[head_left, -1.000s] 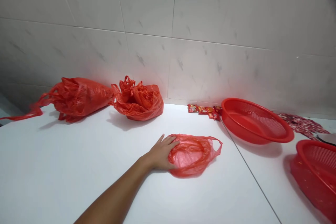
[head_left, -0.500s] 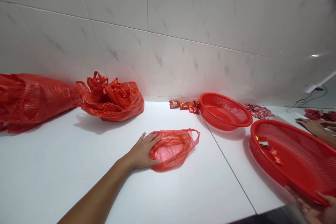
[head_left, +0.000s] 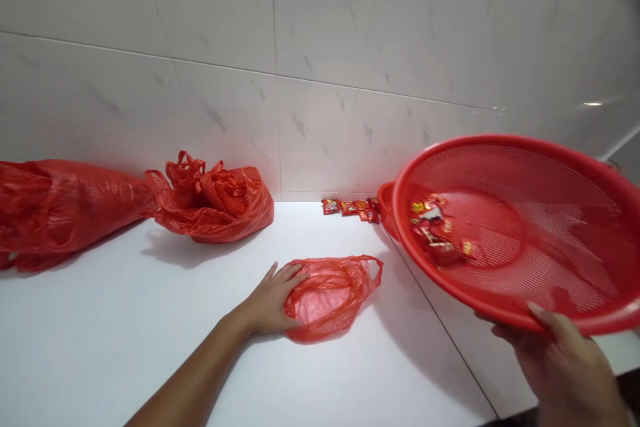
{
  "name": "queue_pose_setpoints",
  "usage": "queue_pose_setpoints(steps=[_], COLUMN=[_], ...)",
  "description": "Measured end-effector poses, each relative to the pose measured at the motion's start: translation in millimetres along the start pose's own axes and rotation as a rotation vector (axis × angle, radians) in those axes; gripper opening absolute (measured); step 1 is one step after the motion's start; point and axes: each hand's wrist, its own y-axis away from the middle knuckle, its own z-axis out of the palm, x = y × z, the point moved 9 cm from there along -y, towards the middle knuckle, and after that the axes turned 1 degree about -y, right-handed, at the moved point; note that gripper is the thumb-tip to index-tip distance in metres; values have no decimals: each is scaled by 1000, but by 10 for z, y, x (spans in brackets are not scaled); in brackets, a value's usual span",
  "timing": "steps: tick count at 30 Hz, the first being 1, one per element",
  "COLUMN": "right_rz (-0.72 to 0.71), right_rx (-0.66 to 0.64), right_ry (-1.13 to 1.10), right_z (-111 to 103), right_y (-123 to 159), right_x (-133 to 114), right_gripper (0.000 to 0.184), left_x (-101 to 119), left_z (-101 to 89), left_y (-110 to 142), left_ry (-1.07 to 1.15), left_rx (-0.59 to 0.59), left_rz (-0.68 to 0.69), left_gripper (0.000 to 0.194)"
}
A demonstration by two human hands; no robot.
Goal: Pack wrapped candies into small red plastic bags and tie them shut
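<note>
My left hand [head_left: 273, 300] rests on the white table [head_left: 150, 333], its fingers holding the left edge of a small open red plastic bag [head_left: 333, 293]. My right hand [head_left: 563, 363] grips the near rim of a large red mesh basket [head_left: 515, 227], lifted off the table and tilted toward the bag. Several small red candy packets [head_left: 437, 233] have slid to the basket's lower left side.
Two stuffed red plastic bags [head_left: 213, 200] [head_left: 60, 207] lie against the tiled wall at the left. A few candy packets [head_left: 350, 207] lie by the wall, beside the partly hidden rim of a second red basket [head_left: 386, 203]. A seam runs across the tabletop.
My right hand has raised the large basket from the table and tilted it left; the candies slid down to its lower side. The left hand stayed on the small bag.
</note>
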Motion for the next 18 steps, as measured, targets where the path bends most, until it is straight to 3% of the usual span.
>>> queue_pose_setpoints(steps=[2, 6, 9, 13, 18], right_rz=[106, 152, 145, 156, 217], right_rx=[-107, -312, -407, -476, -619], right_ry=[-118, -160, -103, -39, 3], right_z=[591, 1688, 2211, 2473, 2414], right_y=[37, 95, 104, 153, 202], right_x=[-8, 152, 468, 873, 1122], right_gripper=[19, 24, 27, 22, 27], left_x=[0, 30, 50, 92, 129], left_z=[11, -22, -39, -65, -125], left_y=[6, 13, 26, 53, 53], left_ry=[8, 25, 25, 44, 77], left_rx=[-11, 10, 17, 22, 54], left_rz=[10, 33, 29, 40, 48], left_gripper=[107, 109, 111, 112, 114])
